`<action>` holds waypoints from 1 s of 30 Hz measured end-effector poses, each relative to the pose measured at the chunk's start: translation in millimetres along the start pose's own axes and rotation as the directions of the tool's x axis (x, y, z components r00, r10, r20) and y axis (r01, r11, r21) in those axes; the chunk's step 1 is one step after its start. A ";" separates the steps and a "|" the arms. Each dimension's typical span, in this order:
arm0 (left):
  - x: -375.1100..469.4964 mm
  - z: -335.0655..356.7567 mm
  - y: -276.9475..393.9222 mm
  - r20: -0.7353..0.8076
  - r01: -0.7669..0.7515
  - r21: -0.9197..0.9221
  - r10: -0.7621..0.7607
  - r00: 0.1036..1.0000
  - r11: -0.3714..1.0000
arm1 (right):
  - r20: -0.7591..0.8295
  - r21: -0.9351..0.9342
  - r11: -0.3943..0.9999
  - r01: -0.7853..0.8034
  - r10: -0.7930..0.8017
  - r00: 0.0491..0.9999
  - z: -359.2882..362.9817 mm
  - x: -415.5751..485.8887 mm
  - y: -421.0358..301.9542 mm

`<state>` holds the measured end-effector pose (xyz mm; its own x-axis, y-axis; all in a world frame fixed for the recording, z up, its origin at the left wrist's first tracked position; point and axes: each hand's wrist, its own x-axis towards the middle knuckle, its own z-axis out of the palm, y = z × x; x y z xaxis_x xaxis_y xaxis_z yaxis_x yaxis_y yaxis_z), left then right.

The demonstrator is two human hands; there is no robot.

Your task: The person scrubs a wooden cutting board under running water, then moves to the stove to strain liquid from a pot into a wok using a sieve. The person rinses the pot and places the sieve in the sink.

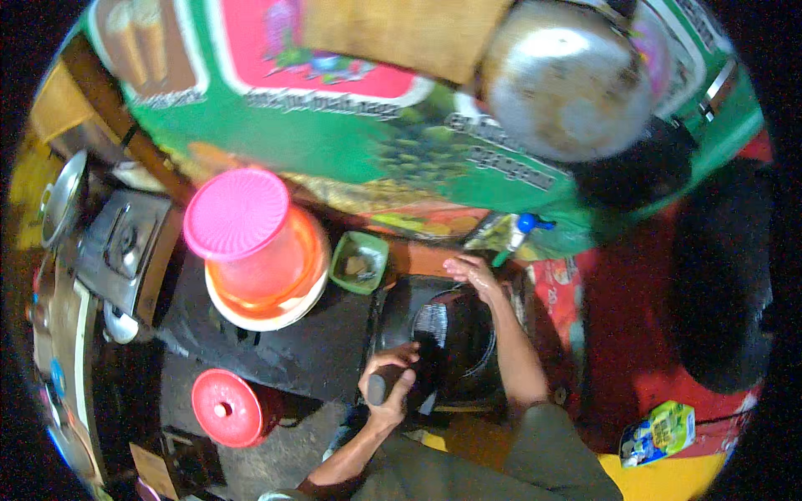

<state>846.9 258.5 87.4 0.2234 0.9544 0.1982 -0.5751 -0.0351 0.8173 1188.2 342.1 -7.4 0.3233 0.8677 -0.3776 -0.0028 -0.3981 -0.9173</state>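
My left hand [387, 383] is closed around the dark handle [379, 389] of a black pan-like utensil, whose grey end points up at me. Its dark body [429, 357] extends over a black sink basin [401, 313], and its exact shape is lost in shadow. Inside the basin a round, shiny rim [485, 357] shows. My right hand [474, 275] is held over the basin's far edge, wet and with nothing in it, its fingers extended to the left. Just left of the basin stands a green square tub [359, 263] with a small brownish lump inside.
A pink-lidded container [237, 213] sits in orange and white bowls on a black counter [269, 357]. Below is a red lidded pot [227, 407]; a gas stove [125, 238] is leftward. A metal pan [567, 81] hangs before a green banner. A detergent pouch [658, 433] lies right.
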 end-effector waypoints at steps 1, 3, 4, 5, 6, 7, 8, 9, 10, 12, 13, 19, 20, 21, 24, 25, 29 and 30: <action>3.3 4.1 -2.2 -0.040 -0.007 -0.026 0.006 0.999 1.000 | -0.058 0.216 0.976 -0.022 0.035 0.998 -16.1 0.5 20.4; 11.8 11.0 -5.2 -0.093 -0.041 -0.084 0.033 0.995 0.996 | -0.131 0.439 0.898 -0.018 0.083 0.988 -37.2 16.7 60.2; 16.8 11.2 -4.5 -0.106 -0.034 -0.031 0.031 0.994 0.999 | -0.176 0.464 0.886 0.016 0.075 0.982 -42.7 32.3 79.0; 22.7 14.9 -6.3 -0.144 0.000 -0.048 -0.007 0.990 0.999 | -0.269 0.493 0.870 0.016 0.135 0.954 -46.1 49.2 97.5; 28.9 17.7 -7.6 -0.186 0.022 -0.069 -0.035 0.982 0.997 | -0.256 0.466 0.883 -0.066 0.205 0.945 -46.8 73.5 112.6; 36.3 19.8 -8.6 -0.199 0.031 -0.059 -0.043 0.979 0.998 | -0.235 0.406 0.913 -0.044 0.151 0.960 -45.7 92.5 129.5; 46.5 20.5 -9.4 -0.085 0.024 -0.044 -0.028 0.996 0.999 | -0.292 0.327 0.945 0.003 0.098 0.951 -44.4 109.4 145.2; 49.6 22.3 -7.5 -0.121 0.053 -0.013 -0.054 0.991 0.998 | -0.353 0.266 0.963 0.049 0.050 0.934 -44.1 120.2 160.4; 54.1 24.4 -6.3 -0.147 0.081 0.012 -0.078 0.986 0.997 | -0.383 0.237 0.967 0.096 0.002 0.924 -45.6 124.9 173.1; 69.9 28.4 -6.3 -0.156 0.080 -0.125 -0.099 0.983 0.989 | -0.388 0.246 0.943 0.223 -0.114 0.914 -47.9 115.3 188.8; 79.2 28.8 -5.0 -0.127 0.122 -0.143 -0.140 0.982 0.982 | -0.362 0.296 0.906 0.302 -0.187 0.913 -50.0 101.0 190.4; 145.4 34.8 -2.3 -0.063 0.277 -0.285 -0.306 0.950 0.918 | -0.205 -0.153 0.948 0.278 -0.305 0.930 -28.0 -18.9 108.6; 159.5 35.5 -2.2 0.035 0.341 -0.420 -0.361 0.932 0.841 | -0.224 -0.103 0.944 0.312 -0.328 0.918 -24.7 -33.3 89.2; 171.6 37.4 -3.3 0.024 0.371 -0.414 -0.397 0.918 0.831 | -0.243 -0.063 0.936 0.348 -0.352 0.904 -21.2 -45.8 73.1; 198.1 51.1 -19.6 0.036 0.447 -0.375 -0.469 0.883 0.812 | -0.262 -0.538 0.787 0.300 -0.495 0.829 -22.3 -72.9 46.9; 203.1 56.5 -28.5 0.028 0.476 -0.380 -0.505 0.863 0.793 | -0.273 -0.568 0.758 0.320 -0.540 0.796 -23.7 -77.0 45.7; 213.6 66.1 -69.3 0.005 0.528 -0.381 -0.569 0.822 0.759 | -0.312 -0.668 0.743 -0.042 -0.228 0.922 -43.2 -86.1 61.4; 218.1 66.9 -82.1 0.014 0.553 -0.382 -0.594 0.804 0.740 | -0.300 -0.685 0.728 -0.020 -0.258 0.918 -48.0 -87.1 66.3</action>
<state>995.5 449.7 99.7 0.5326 0.7843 -0.3183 -0.6025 0.6154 0.5082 1205.3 225.9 -29.2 0.5818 0.8101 -0.0720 0.6403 -0.5109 -0.5736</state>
